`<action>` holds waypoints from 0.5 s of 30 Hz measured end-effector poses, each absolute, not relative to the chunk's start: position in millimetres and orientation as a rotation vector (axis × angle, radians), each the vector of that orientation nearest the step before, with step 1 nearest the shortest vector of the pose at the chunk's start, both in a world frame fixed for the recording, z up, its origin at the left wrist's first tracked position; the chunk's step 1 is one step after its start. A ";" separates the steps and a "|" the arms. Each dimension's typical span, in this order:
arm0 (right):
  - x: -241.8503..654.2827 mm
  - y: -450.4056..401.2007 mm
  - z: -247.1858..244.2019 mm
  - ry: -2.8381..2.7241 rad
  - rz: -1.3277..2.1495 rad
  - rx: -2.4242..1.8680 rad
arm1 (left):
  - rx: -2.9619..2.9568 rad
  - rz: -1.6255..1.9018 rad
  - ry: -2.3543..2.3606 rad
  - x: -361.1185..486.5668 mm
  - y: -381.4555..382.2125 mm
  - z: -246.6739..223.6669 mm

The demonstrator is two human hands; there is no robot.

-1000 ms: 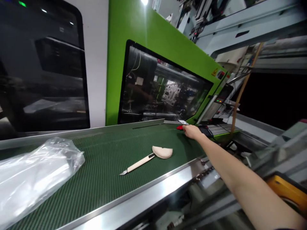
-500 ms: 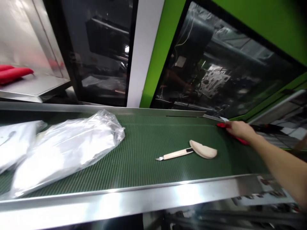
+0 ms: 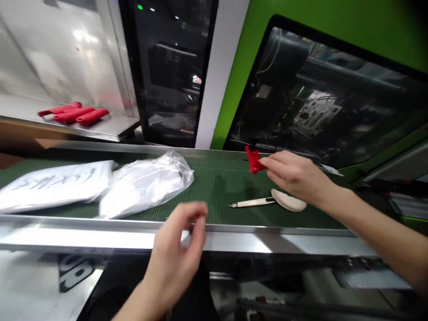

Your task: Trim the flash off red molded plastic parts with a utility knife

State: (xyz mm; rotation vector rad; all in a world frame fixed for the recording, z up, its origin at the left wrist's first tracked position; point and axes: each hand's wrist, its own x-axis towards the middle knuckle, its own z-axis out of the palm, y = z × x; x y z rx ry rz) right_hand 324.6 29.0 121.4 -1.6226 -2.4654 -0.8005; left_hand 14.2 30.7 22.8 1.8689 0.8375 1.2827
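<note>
R hand (image 3: 294, 174) palm-dn, pinching red pt (image 3: 253, 161); L hand (image 3: 172, 254) half-curled.

- We see the red piece (image 3: 253, 160) above the belt's far edge as smooth, plastic-like.
- Nearer the belt's near edge, the knife handle (image 3: 254, 203) looks like pale matt wood, its blade (image 3: 233, 205) like shiny metal.
- The half-round piece (image 3: 288, 201) beside it is smooth and matt; we cannot tell its material.
- Toward the belt's left end, we see the clear bag (image 3: 147, 183) as glossy, crinkled plastic.
- The belt (image 3: 219, 178) is ribbed and matt; the rail (image 3: 133, 232) along its near edge is bright, smooth metal.
- We see smooth, plastic-looking red parts (image 3: 74, 115) near the metal shelf (image 3: 113, 126)'s front right corner.
</note>
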 end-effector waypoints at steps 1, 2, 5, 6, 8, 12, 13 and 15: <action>300.0 28.1 121.5 -2.497 -0.779 -1.535 | 1.772 1.283 0.791 21.3 45.3 30.9; 277.2 26.8 120.6 -2.528 -0.748 -1.432 | 1.775 1.285 0.763 27.1 58.5 35.8; 221.4 22.2 113.9 -2.554 -0.620 -1.108 | 1.875 1.370 0.763 29.9 84.7 32.6; 207.2 21.0 111.2 -2.540 -0.573 -1.031 | 1.931 1.417 0.753 25.4 87.8 28.0; 184.9 19.5 106.4 -2.504 -0.488 -0.940 | 2.048 1.508 0.678 11.4 86.6 18.4; 161.2 20.7 103.6 -2.432 -0.334 -0.807 | 2.071 1.593 0.580 -17.9 68.9 11.5; 158.5 20.5 104.6 -2.391 -0.300 -0.803 | 2.009 1.604 0.623 -23.5 63.3 12.9; 154.9 16.6 108.1 -2.251 -0.192 -0.884 | 1.862 1.611 0.732 -33.3 50.9 18.4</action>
